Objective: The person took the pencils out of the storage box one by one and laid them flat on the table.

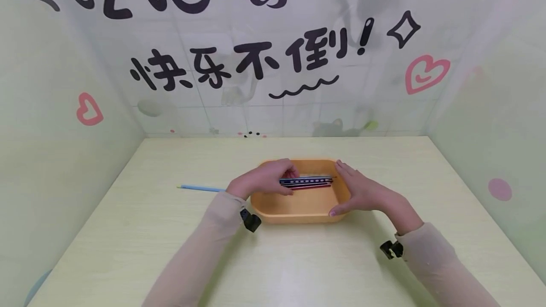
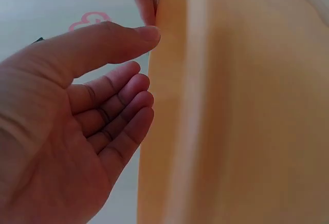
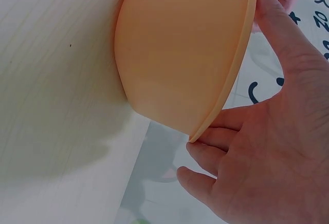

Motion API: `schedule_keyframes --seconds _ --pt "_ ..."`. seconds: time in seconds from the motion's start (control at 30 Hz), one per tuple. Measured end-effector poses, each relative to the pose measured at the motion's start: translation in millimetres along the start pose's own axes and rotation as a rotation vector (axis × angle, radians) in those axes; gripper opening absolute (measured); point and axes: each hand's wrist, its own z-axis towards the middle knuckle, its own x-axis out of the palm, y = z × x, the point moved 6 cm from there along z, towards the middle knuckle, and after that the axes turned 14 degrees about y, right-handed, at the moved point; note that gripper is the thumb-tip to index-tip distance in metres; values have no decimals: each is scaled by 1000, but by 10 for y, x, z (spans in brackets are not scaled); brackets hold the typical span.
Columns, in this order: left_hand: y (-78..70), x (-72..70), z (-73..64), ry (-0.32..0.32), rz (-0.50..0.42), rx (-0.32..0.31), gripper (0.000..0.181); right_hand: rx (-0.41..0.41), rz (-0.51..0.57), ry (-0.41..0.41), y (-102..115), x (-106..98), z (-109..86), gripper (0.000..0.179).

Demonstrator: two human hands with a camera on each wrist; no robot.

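A shallow orange plastic tray with rounded corners sits on the table. Several dark, patterned pencils lie together inside it, partly hidden by my left hand. That hand reaches over the tray's left side; in the left wrist view its bent fingers and thumb have nothing between them. At the other end my right hand holds the tray, its thumb at the front rim and its fingers at the back corner. In the right wrist view, fingertips meet the rim. A light blue pencil lies left of the tray, one end behind my left wrist.
The pale wooden table is enclosed by a back wall with black lettering and by side walls with printed shapes. A small black camera mount is on the left wrist, another on the right.
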Motion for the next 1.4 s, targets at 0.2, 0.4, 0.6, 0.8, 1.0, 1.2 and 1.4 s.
schedule_keyframes --seconds 0.2,0.4,0.6,0.8,1.0,1.2,1.4 --pt "-77 93 165 34 51 30 46 5 1 -2 -20 -4 -16 129" --pt "-89 169 273 74 17 27 49 -4 -4 -7 -27 -15 -21 128" --pt "-48 236 357 85 33 0 49 -4 -11 -12 -24 -31 -16 127" --pt "30 287 392 63 65 -52 48 4 -7 -5 -40 -15 -7 129" --pt "82 317 370 72 93 -127 38 6 -2 -12 -34 -6 -6 129" --pt "115 349 354 68 86 -155 23 0 1 -8 -23 11 -13 129" --pt "66 373 328 128 68 -157 22 0 -2 -10 -4 -5 -19 127"
